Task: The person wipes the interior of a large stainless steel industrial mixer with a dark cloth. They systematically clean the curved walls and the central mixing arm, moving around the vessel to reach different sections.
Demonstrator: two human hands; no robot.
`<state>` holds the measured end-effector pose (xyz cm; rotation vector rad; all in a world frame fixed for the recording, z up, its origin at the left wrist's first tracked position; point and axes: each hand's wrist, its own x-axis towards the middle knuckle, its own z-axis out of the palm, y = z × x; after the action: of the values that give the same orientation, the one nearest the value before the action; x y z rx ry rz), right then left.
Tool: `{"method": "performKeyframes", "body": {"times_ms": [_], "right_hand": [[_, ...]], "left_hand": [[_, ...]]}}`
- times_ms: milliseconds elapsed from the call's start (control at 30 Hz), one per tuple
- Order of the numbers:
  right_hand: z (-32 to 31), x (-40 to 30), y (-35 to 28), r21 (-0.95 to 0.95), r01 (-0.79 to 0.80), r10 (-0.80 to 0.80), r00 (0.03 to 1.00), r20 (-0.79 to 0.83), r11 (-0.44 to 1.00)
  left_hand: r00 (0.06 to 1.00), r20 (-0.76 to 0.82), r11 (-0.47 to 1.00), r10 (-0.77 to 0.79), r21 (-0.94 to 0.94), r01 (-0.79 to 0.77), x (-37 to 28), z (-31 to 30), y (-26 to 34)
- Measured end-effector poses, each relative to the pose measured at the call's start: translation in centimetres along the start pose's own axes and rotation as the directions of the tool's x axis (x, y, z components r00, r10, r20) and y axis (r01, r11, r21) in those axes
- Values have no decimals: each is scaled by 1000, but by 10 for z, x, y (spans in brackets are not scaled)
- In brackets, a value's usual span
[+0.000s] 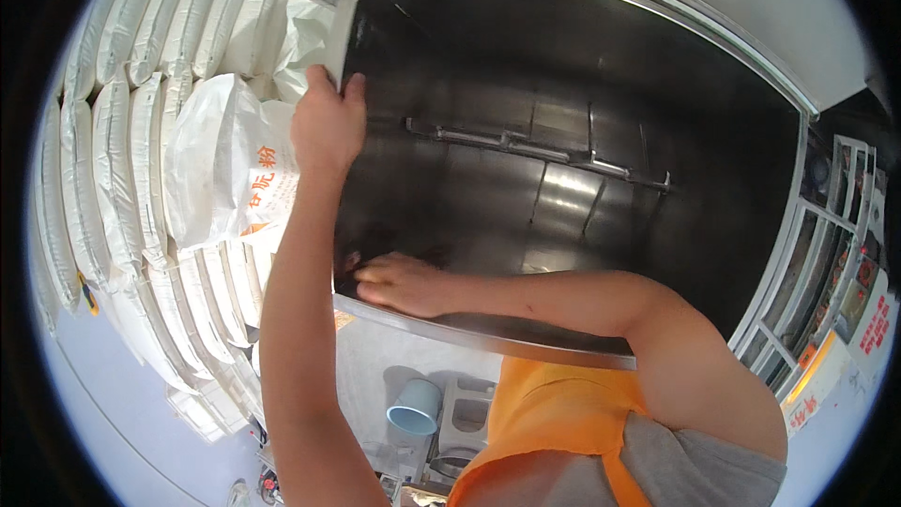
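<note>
A broad, dark, shiny metal surface (479, 225) with a pale metal rim (486, 343) lies before me. My left hand (329, 120) is at its left edge, fingers over the outer side and thumb over the inner side of the rim. Near the lower left corner, my right hand (401, 284) rests low against the dark surface with its fingers bent. Its palm is hidden, so I cannot tell whether it holds anything. A long bar-like shape (535, 148) shows across the middle, possibly a reflection.
Stacked white sacks (112, 176) stand at the left, with a crumpled printed white bag (225, 162) against them. Below the rim are a light blue cup-shaped container (414, 406) and a grey tray with openings (468, 412). A metal rack (795, 282) stands at the right.
</note>
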<state>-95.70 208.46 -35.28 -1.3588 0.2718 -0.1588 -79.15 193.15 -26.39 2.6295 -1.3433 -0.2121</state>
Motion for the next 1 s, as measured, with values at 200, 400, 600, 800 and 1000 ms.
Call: {"method": "performKeyframes", "body": {"times_ms": [200, 400, 600, 800, 1000], "right_hand": [[-28, 20, 65, -123, -266, 267, 964, -10, 956], [-6, 30, -25, 698, -46, 344, 892, -293, 715], [-103, 133, -15, -162, 300, -304, 519, -799, 940], [-209, 183, 11, -95, 296, -224, 442, -868, 950], [-131, 148, -34, 38, 421, -249, 605, -756, 906]], "left_hand": [[999, -5, 999, 31, -30, -32, 5, 3, 13], [1000, -5, 992, -9, -123, 9, 3, -7, 2], [996, -90, 861, 25, -504, -67, 5, 3, 0], [994, -100, 902, 53, -422, -90, 5, -1, 13], [995, -98, 894, 4, -446, -48, 0, -1, -6]]}}
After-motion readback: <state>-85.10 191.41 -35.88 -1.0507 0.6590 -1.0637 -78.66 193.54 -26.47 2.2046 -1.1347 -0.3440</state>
